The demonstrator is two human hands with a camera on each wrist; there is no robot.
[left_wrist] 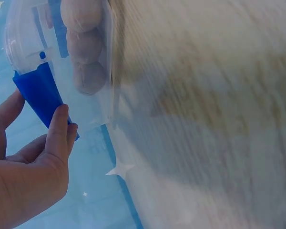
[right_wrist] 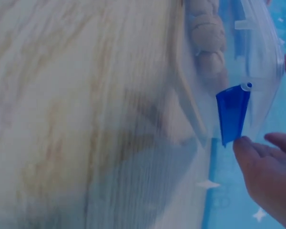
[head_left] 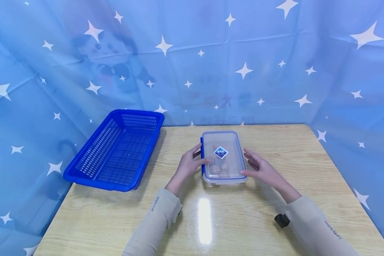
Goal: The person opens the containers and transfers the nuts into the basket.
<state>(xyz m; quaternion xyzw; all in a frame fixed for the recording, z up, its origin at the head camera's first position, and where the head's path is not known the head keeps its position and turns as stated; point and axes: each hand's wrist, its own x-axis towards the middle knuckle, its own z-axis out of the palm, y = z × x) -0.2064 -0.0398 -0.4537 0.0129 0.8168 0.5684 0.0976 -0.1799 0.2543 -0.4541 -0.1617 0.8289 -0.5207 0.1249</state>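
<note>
A clear plastic food container [head_left: 224,156] with a blue-edged lid and a blue diamond label stands on the wooden table, round pale eggs [left_wrist: 83,45] showing through its wall. My left hand [head_left: 188,163] is at its left side, thumb over the lid's edge. In the left wrist view, the fingertips [left_wrist: 61,112] touch a blue side latch [left_wrist: 38,90] that sticks outward. At the right side is my right hand [head_left: 262,170], thumb by the lid's near corner. Its fingertip [right_wrist: 243,141] meets the lower end of another blue latch [right_wrist: 232,112], which also hangs away from the wall.
An empty blue plastic basket [head_left: 124,156] with slotted walls stands at the table's left, partly over its edge. A blue curtain with white stars [head_left: 198,71] surrounds the wooden table [head_left: 236,220] at the back and sides.
</note>
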